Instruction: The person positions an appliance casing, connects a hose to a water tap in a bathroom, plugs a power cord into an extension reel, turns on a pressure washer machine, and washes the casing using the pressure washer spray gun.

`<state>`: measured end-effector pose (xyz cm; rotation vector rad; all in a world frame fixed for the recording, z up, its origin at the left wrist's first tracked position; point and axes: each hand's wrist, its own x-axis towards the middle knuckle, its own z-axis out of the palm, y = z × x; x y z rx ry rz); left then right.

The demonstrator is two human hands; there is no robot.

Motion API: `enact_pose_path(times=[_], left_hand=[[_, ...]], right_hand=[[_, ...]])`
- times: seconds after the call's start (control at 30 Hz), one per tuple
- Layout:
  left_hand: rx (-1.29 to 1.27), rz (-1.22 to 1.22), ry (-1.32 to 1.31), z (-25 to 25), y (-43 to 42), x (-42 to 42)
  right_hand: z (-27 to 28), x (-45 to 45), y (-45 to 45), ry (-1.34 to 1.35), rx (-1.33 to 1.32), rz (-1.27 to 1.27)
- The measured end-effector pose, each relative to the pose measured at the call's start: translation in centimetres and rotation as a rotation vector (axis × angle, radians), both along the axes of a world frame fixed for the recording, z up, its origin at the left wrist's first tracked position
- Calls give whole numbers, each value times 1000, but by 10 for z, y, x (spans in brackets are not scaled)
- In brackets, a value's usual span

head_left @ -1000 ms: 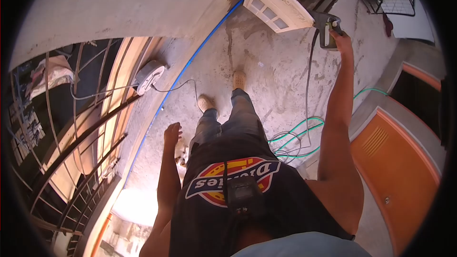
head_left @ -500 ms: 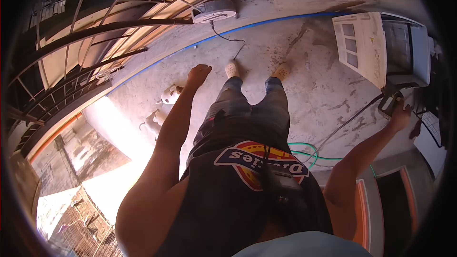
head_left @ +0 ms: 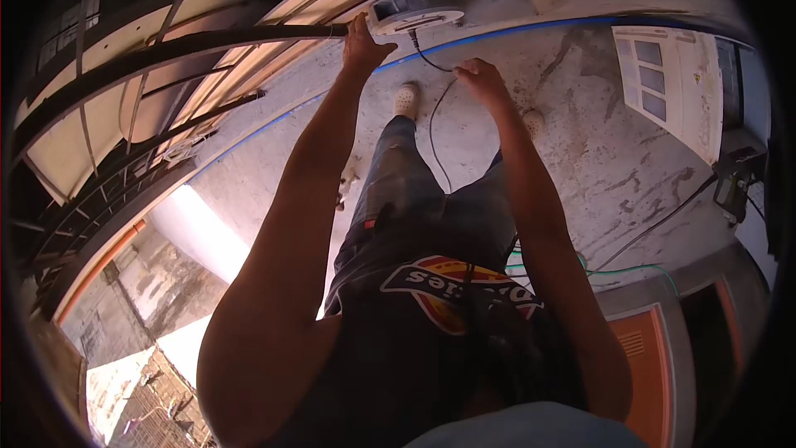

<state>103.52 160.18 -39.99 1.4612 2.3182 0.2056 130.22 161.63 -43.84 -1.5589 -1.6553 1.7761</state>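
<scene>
A round white-and-grey device (head_left: 419,20) sits by the barred frame, with a dark cable (head_left: 434,137) leading from its underside. Close to its left edge is my left hand (head_left: 363,50), fingers raised and thumb spread apart; whether the fingertips touch the device or the nearby bar is unclear. My right hand (head_left: 483,83) is closed on the cable, a short way from the device. The cable hangs down from these fingers toward my legs.
Dark metal bars (head_left: 182,46) curve across the left. A blue line (head_left: 489,35) runs along the floor's far edge. At the right stand a white panelled appliance (head_left: 667,83) and a dark handled object (head_left: 734,187). A green hose (head_left: 634,270) lies near an orange door (head_left: 643,357).
My right hand has let go of the dark handled object at the right and come across to the cable. My left hand has moved up to the round device and opened.
</scene>
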Motion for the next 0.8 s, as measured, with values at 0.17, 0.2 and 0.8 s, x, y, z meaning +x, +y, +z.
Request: enact_pose_path(times=[0.17, 0.2, 0.8], left_hand=[[55, -131, -30, -22, 22, -13], [88, -157, -14, -22, 25, -14], [225, 28, -261, -13, -6, 10]], right_hand=[[-111, -128, -9, 184, 41, -297], [-110, -141, -1, 160, -22, -279], [2, -117, -41, -223, 331, -283]])
